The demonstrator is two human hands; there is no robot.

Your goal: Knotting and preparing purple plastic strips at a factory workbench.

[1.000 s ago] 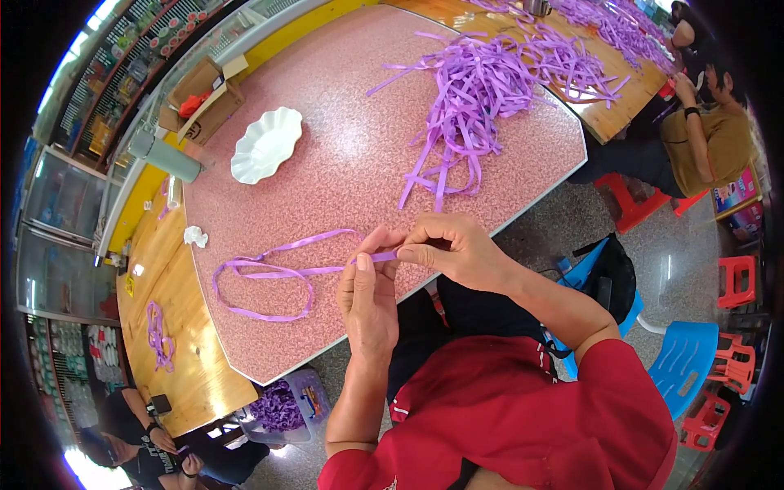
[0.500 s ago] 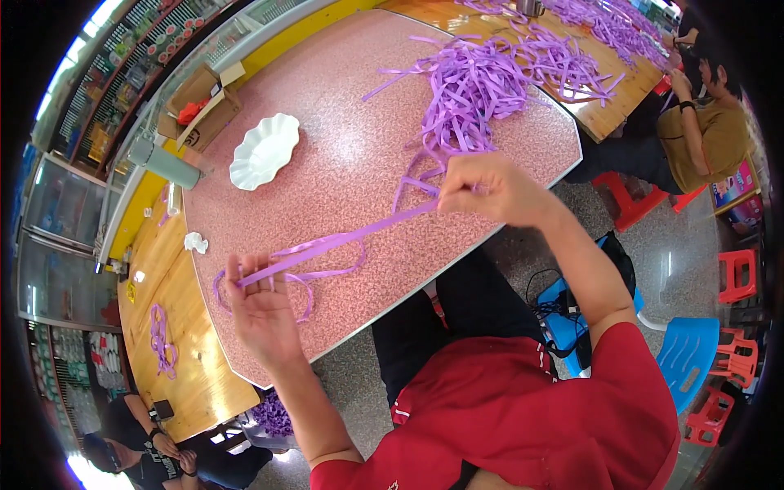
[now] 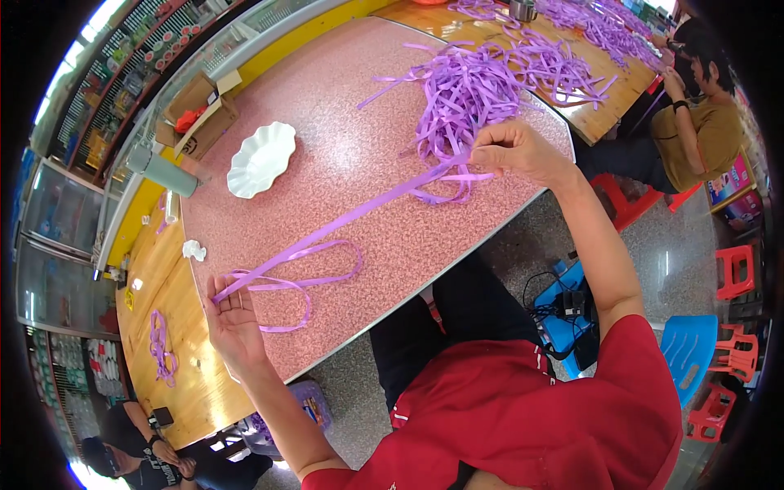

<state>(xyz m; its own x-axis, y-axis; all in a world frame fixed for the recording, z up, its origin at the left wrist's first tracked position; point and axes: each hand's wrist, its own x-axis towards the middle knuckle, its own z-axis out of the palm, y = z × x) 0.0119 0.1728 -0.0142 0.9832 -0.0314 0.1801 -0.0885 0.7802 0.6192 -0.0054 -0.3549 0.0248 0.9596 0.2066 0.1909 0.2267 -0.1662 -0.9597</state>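
Observation:
A purple ribbon (image 3: 351, 214) is stretched taut between my hands above the speckled pink table (image 3: 343, 147). My left hand (image 3: 235, 325) pinches one end between thumb and fingers, palm turned up, near the table's left edge. Farther right, my right hand (image 3: 518, 151) is closed on the ribbon between thumb and forefinger, next to the tangled heap of purple ribbons (image 3: 465, 94). A loose loop of ribbon (image 3: 359, 260) lies on the table below the stretched length, and a shorter piece hangs under my right hand.
A white scalloped dish (image 3: 261, 159), a green bottle (image 3: 163, 170) and an opened cardboard box (image 3: 204, 118) stand at the back left. Crumpled tissue (image 3: 193, 250) lies on the left edge. Wooden tables with more ribbons adjoin both sides. One person (image 3: 698, 122) sits far right, another (image 3: 135, 445) lower left.
My hands have moved farther apart, the right one up and to the right, the left one down and to the left. The ribbon between them now spans a longer stretch.

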